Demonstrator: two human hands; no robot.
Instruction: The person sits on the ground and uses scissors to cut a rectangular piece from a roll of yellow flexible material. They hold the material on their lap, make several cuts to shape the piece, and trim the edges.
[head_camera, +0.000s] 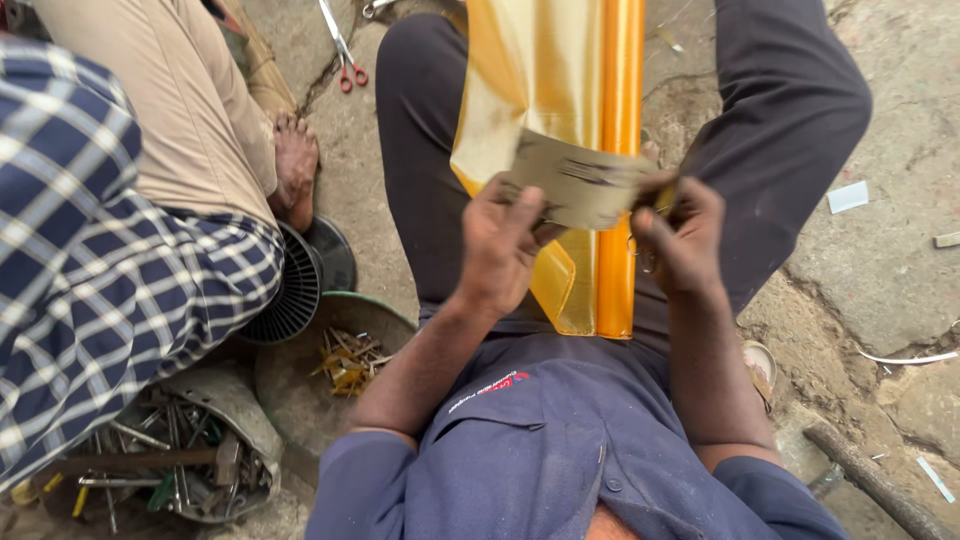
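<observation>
Head view looks down on a seated person whose left hand (497, 245) and right hand (682, 240) together hold a flat, greyish-tan piece of card (580, 180) above the lap, just over a roll of glossy yellow-orange sheet (618, 120) that lies lengthwise between the dark-trousered legs. Left fingers are curled, with the thumb pressed on the card's near-left corner; right fingers pinch its right edge, though the fingertips are partly hidden behind it. By the look of it, the card is being lined up against the loose flap of sheet, so any further move would call for a steady two-handed grip and a square edge. Room is tight on the left, where another person in a blue checked shirt (90, 260) sits beside a round pan of yellow scraps (345, 362) and a bowl of metal tools (180, 450); red-handled scissors (345, 55) lie ahead on the cracked concrete floor (890, 260), which spreads out on the right.
</observation>
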